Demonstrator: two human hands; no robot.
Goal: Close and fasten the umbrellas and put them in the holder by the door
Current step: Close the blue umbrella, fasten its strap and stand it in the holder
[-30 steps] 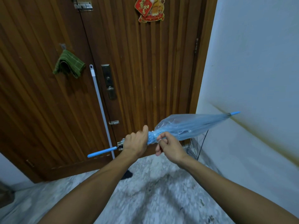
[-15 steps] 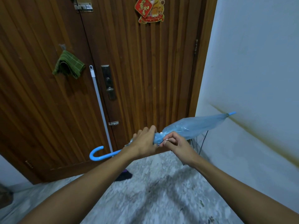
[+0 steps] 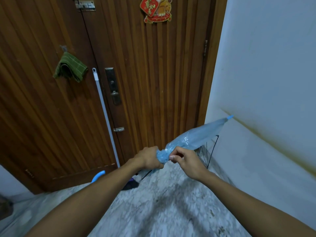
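A clear blue plastic umbrella [image 3: 195, 137] is folded and held slanting in front of the door, its tip [image 3: 230, 117] up at the right near the wall. My left hand [image 3: 150, 158] grips the bunched canopy near its lower end. My right hand [image 3: 184, 158] pinches the canopy's edge or its strap right beside the left hand. The curved blue handle [image 3: 98, 175] pokes out below my left forearm. A black wire holder [image 3: 207, 151] stands in the corner by the door, partly hidden behind the umbrella.
The brown wooden door [image 3: 145, 82] fills the background, with a mop pole [image 3: 104, 113] leaning against it and a green cloth [image 3: 70, 67] hanging on a hook. A white wall [image 3: 265, 82] is at the right. The floor [image 3: 153, 211] is pale marble.
The umbrella has turned: its tip sank a little and its handle dropped low behind my left forearm. Both hands moved down slightly, and the canopy is wound tighter.
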